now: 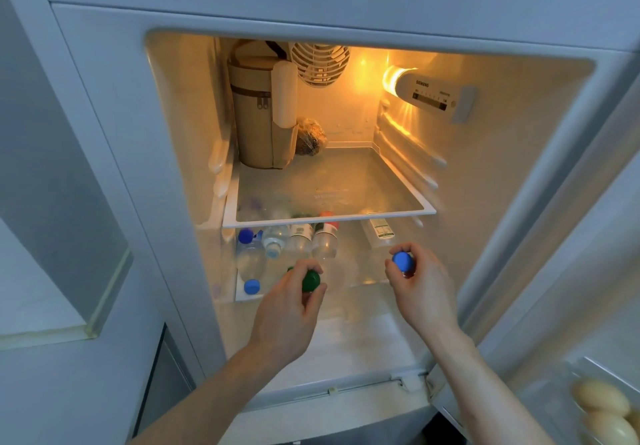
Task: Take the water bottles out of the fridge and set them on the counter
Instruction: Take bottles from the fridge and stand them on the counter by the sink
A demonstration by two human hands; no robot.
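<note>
Left hand (294,297) pinches green-capped clear plastic bottle (310,281), right hand (420,287) pinches blue-capped clear plastic bottle (402,262), both by cap, easiest handle on lying bottles. 5ish more bottles (277,242) on lower fridge shelf, far left.

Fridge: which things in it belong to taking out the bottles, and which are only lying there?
For the job:
green-capped bottle, held by left hand
blue-capped bottle, held by right hand
bottles lying on the lower shelf

Just lying about:
beige zipped bag
wrapped bundle
eggs in the door
</note>
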